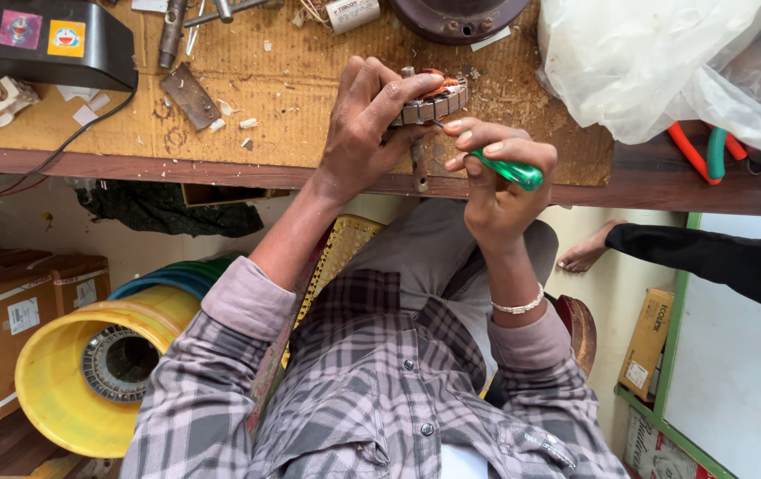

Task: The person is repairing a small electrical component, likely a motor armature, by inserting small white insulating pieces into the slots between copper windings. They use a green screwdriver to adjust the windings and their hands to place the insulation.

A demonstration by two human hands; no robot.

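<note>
My left hand (365, 120) grips a round metal motor stator (432, 102) with copper windings, holding it at the front edge of the wooden workbench (292, 89). My right hand (498, 173) is closed around a green-handled tool (512, 170), a screwdriver by its look, with the tip pointed at the stator's lower side. The tool's shaft is mostly hidden by my fingers. Both hands sit close together above my lap.
On the bench lie a black box with stickers (39, 40), metal tools (187, 93), a dark round part (456, 16) and a white plastic bag (664, 62). Below left are a yellow drum (70, 372) and cardboard boxes (8, 319). Another person's foot (586, 253) shows at right.
</note>
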